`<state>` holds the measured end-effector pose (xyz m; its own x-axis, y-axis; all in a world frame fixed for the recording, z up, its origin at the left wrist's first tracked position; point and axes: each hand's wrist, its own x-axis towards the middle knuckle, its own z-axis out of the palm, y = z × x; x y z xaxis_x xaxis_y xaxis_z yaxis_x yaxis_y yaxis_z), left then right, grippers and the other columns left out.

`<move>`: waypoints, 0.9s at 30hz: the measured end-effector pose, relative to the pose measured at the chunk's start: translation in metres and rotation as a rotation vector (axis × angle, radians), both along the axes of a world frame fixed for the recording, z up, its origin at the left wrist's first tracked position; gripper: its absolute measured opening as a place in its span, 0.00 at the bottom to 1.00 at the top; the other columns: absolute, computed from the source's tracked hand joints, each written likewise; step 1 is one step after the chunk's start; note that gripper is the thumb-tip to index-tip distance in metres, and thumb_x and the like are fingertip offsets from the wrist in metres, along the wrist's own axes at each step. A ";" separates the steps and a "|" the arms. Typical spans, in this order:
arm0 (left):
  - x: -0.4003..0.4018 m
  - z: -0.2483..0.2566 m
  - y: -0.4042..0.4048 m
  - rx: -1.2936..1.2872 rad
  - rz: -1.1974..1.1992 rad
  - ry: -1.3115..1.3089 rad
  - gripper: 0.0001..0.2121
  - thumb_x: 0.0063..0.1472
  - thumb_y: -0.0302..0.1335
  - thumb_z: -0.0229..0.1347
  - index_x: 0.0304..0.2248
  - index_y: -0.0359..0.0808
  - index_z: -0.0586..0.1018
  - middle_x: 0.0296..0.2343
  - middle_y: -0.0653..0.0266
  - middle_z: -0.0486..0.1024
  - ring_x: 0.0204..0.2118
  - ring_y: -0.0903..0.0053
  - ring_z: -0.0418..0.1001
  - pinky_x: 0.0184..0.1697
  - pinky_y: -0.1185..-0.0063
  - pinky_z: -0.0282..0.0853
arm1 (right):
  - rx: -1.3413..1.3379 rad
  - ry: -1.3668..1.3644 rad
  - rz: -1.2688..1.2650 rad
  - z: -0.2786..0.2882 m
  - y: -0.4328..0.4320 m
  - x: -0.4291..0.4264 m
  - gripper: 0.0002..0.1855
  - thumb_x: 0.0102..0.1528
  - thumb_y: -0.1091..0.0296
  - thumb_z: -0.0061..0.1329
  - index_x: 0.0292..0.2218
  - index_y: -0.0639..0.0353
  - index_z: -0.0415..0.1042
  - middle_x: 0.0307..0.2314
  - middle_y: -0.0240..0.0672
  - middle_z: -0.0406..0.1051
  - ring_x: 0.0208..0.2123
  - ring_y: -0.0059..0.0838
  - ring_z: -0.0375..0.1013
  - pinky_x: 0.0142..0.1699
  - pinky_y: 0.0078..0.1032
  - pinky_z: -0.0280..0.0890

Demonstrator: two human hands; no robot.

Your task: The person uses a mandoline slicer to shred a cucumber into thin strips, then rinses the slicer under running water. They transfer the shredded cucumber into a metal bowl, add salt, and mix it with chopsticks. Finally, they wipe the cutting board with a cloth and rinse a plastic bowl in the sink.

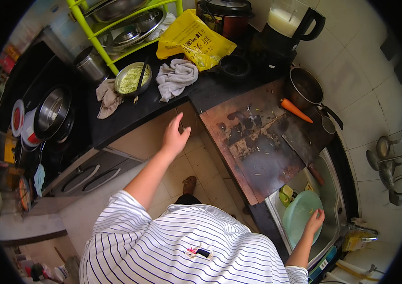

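My left hand (175,136) is stretched out over the floor in front of the counter edge, thumb and fingers apart, holding nothing that I can see. My right hand (315,221) is over a pale green plastic basin (298,216) in the steel sink; its fingers curl together, and whether they hold something is unclear. A wooden cutting board (247,152), wet and dark in patches, lies between my hands. On it rest a carrot (296,110) and a cleaver (294,151), whose handle (316,175) juts over the sink.
A bowl of pale green shreds (133,78) with chopsticks, a grey cloth (177,78) and a yellow plastic bag (197,42) lie on the black counter. A saucepan (305,87) and a blender (288,26) stand behind the board. Metal pans (53,108) sit at the left.
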<state>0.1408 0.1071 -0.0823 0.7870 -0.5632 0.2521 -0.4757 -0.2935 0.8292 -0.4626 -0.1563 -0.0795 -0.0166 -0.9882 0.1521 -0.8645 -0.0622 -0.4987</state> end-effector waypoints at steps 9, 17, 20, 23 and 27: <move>0.176 0.029 -0.102 0.769 -0.046 -0.391 0.41 0.42 0.45 0.60 0.55 0.52 0.53 0.57 0.57 0.41 0.59 0.54 0.38 0.55 0.56 0.41 | -0.044 -0.228 0.219 0.062 0.073 0.205 0.09 0.51 0.73 0.44 0.37 0.61 0.68 0.49 0.40 0.59 0.50 0.35 0.59 0.52 0.27 0.55; 0.213 -0.023 -0.118 0.427 0.033 -0.143 0.23 0.47 0.34 0.57 0.44 0.39 0.70 0.40 0.53 0.70 0.44 0.60 0.67 0.45 0.71 0.62 | 0.220 -0.195 0.256 0.092 0.145 0.277 0.07 0.50 0.74 0.45 0.34 0.59 0.69 0.45 0.36 0.63 0.47 0.34 0.62 0.49 0.27 0.59; 0.158 -0.004 -0.094 -0.022 -0.030 -0.028 0.23 0.49 0.31 0.58 0.45 0.32 0.68 0.41 0.54 0.70 0.42 0.67 0.69 0.45 0.76 0.62 | 0.182 -0.175 0.376 0.090 0.149 0.291 0.09 0.48 0.73 0.47 0.35 0.58 0.70 0.45 0.37 0.64 0.47 0.35 0.63 0.47 0.28 0.61; 0.080 0.036 -0.062 -0.388 -0.186 0.388 0.23 0.51 0.21 0.55 0.46 0.27 0.64 0.41 0.57 0.68 0.43 0.73 0.66 0.48 0.78 0.59 | 0.212 -0.237 0.568 0.103 0.147 0.333 0.15 0.47 0.70 0.49 0.39 0.59 0.68 0.45 0.40 0.63 0.47 0.38 0.62 0.50 0.31 0.58; 0.008 0.061 -0.062 -0.348 -0.447 0.747 0.21 0.54 0.20 0.51 0.47 0.28 0.62 0.42 0.58 0.66 0.44 0.75 0.65 0.48 0.79 0.58 | 0.054 -0.287 0.915 0.100 0.126 0.401 0.49 0.37 0.56 0.60 0.56 0.55 0.48 0.54 0.47 0.45 0.56 0.48 0.48 0.56 0.36 0.51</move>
<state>0.1491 0.0455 -0.0214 0.5420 -0.8401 -0.0203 0.2068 0.1100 0.9722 -0.0614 -0.0301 0.0208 0.7349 -0.6427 0.2166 -0.3369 -0.6231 -0.7059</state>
